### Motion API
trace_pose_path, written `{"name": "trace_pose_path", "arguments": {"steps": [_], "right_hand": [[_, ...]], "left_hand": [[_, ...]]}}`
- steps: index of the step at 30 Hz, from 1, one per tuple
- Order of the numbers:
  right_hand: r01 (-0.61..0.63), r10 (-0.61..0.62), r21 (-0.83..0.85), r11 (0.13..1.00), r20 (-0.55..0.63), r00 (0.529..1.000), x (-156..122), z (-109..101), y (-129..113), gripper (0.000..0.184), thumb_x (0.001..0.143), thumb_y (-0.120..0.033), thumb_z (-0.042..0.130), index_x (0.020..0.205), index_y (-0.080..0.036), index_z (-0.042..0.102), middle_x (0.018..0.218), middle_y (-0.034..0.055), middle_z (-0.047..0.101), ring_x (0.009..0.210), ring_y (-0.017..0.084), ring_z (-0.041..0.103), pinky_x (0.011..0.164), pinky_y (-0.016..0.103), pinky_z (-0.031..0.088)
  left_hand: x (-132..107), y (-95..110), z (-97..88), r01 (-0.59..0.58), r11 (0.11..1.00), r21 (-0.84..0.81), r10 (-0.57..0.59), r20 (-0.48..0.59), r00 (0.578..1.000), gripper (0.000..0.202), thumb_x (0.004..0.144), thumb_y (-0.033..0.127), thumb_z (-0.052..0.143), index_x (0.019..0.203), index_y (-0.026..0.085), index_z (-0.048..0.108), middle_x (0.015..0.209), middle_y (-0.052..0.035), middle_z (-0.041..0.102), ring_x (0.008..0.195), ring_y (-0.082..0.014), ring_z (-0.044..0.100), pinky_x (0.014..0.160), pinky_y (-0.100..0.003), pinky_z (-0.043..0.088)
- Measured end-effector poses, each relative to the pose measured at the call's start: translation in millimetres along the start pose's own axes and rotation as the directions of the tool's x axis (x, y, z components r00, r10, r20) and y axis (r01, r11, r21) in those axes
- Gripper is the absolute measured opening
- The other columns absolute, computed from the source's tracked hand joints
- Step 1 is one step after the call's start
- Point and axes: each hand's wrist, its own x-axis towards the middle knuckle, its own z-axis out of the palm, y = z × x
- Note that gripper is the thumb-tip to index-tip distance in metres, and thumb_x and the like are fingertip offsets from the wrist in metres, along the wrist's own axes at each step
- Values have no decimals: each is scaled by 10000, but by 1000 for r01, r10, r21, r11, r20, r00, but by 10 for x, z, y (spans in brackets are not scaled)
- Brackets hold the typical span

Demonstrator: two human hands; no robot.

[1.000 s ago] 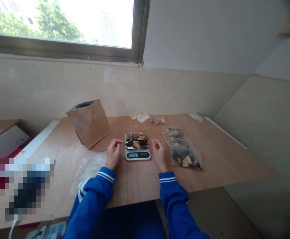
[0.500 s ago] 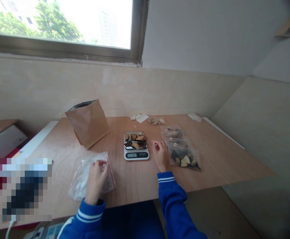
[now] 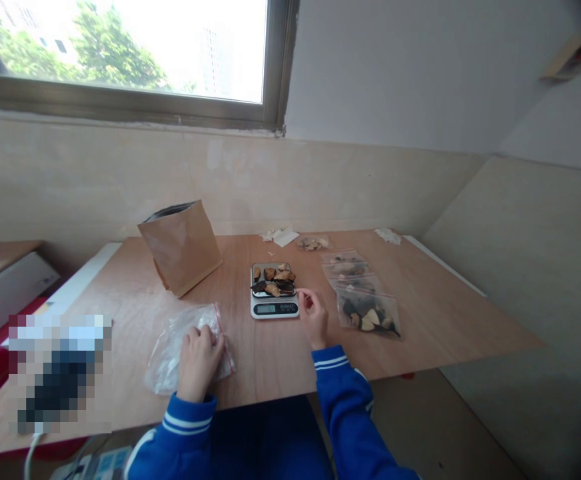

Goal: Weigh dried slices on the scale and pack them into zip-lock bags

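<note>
- While the left hand and the right hand are apart, the left presses on a clear zip bag upon the worktop.
- The right is curled just beside a kitchen scale carrying dark dried slices.

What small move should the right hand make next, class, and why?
Probably pinch one dried slice off the kitchen scale: the right hand sits right beside its tray, while the left hand rests on the plastic zip bag.
</note>
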Motion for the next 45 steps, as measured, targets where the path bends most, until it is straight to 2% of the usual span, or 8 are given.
{"name": "trace_pose_path", "arguments": {"steps": [9,15,20,26,31,36,41,45], "right_hand": [[-40,-90,240,970,508,857,-555,256,-919,194,942,-265,482,935,-197,664,803,20,674,618,125,540,617,231,441],[-114,-52,241,964,591,805,-815,305,-1146,188,944,-260,486,933,-220,670,804,12,674,642,134,559,642,236,438],[-308,154,184,934,569,808,-938,325,-1057,215,965,-350,452,1019,-225,619,833,20,671,654,146,590,628,247,455],[-402,229,241,883,525,819,-682,366,-963,301,927,-491,484,954,-199,553,825,32,635,692,162,599,641,262,469],[-439,328,244,865,386,862,-400,205,-716,421,917,-566,456,678,-220,474,583,-30,504,540,135,493,533,246,394],[-236,93,259,937,464,881,-150,61,-543,364,947,-518,456,863,-204,620,884,44,640,836,177,617,742,282,496],[30,-32,11,999,244,969,201,163,-217,366,962,-465,447,1182,-230,623,1250,135,567,1269,263,478,1089,469,369],[59,7,-165,985,370,929,376,310,98,490,894,-480,578,1330,-256,562,1453,161,415,1391,326,364,1109,525,338]], "left_hand": [[1,214,-188,107,988,113,-118,96,988,371,939,451,418,831,163,627,877,-134,626,853,-290,593,732,-356,387],[28,266,-207,76,987,139,-90,99,991,267,923,293,417,880,141,633,929,-152,625,881,-305,600,717,-362,392],[40,160,-160,-19,950,-312,24,11,1000,272,929,287,391,710,194,525,695,-44,575,695,-209,557,666,-314,394],[-69,440,-336,-152,636,-757,137,-83,987,294,931,429,437,785,203,555,736,-13,598,680,-164,556,650,-276,439],[-22,499,-530,-57,531,-845,-158,-165,973,363,921,459,438,660,207,451,603,31,458,591,-130,442,567,-240,380],[193,465,-636,-28,554,-832,-318,-242,917,363,876,420,466,599,211,361,564,48,334,566,-113,342,534,-239,291],[620,442,-456,-13,580,-814,-299,-227,927,359,824,388,498,556,210,341,531,53,316,550,-110,328,536,-246,257],[890,465,-212,-9,501,-865,-321,-195,927,351,817,387,470,545,215,330,522,53,329,541,-111,336,541,-243,271]]}}
